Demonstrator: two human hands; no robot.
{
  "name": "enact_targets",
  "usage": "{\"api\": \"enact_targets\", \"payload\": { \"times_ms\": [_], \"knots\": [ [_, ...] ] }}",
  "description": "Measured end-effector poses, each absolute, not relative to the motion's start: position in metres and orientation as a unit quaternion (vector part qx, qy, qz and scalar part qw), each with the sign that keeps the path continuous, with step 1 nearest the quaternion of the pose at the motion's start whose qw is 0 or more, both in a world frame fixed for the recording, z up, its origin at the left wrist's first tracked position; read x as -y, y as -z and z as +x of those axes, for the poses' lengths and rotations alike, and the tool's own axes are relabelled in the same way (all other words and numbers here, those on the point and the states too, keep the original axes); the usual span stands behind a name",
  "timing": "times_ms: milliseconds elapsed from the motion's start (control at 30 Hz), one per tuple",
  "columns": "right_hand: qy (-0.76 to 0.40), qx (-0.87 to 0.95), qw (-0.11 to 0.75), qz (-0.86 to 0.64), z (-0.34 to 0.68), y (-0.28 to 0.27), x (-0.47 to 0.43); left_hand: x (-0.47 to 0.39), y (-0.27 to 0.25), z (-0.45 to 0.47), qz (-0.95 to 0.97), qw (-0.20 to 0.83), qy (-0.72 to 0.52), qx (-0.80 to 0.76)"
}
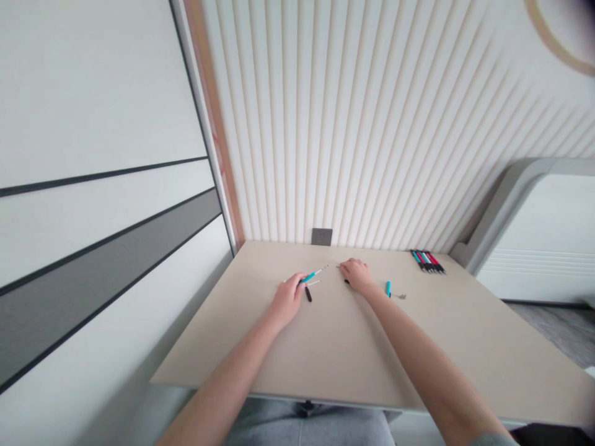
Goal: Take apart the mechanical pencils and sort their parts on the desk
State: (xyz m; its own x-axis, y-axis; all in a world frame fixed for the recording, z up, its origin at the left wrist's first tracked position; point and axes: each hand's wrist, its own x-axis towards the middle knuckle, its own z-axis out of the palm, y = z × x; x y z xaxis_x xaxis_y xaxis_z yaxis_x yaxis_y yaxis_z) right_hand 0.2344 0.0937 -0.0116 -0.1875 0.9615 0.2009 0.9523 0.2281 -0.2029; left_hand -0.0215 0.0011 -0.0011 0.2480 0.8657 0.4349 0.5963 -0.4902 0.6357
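Note:
My left hand (287,298) is closed round a blue pen barrel (308,278), from whose far end a thin pale tip points up and right. Tiny bits lie just beyond that tip. Beside these fingers are a black pen part (308,294) and a thin white refill (314,283). My right hand (357,274) rests low over the table with its fingers together at a small item too tiny to name. Partly under it shows a dark piece (346,282). Right of that wrist lies another blue barrel piece (388,288), next to small metal parts (401,297).
Several pens (427,262) in blue, red, white and black lie in a row at the back right of the beige table (320,347). A dark socket (321,236) sits on the ribbed wall behind. A white cabinet wall stands left, a grey-framed headboard right.

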Motion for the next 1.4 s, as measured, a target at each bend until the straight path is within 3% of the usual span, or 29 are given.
{"api": "enact_targets", "payload": {
  "times_ms": [233,533,867,1200,1400],
  "knots": [
    [-0.012,0.776,0.146,-0.614,0.232,0.003,-0.087,-0.004,0.002,-0.022,0.752,0.187,-0.420,-0.473],
    [-0.013,0.871,0.215,-0.442,0.215,0.013,-0.032,-0.002,-0.003,-0.023,0.783,0.140,-0.353,-0.493],
    [-0.045,0.776,0.230,-0.586,0.274,0.027,-0.036,0.003,-0.009,-0.022,0.803,0.123,-0.308,-0.495],
    [-0.094,0.793,0.286,-0.529,0.259,0.025,-0.036,0.003,-0.008,-0.023,0.803,0.103,-0.297,-0.507],
    [-0.110,0.827,0.271,-0.479,0.223,0.024,-0.033,-0.005,0.001,-0.027,0.769,0.088,-0.347,-0.529]
  ]
}}
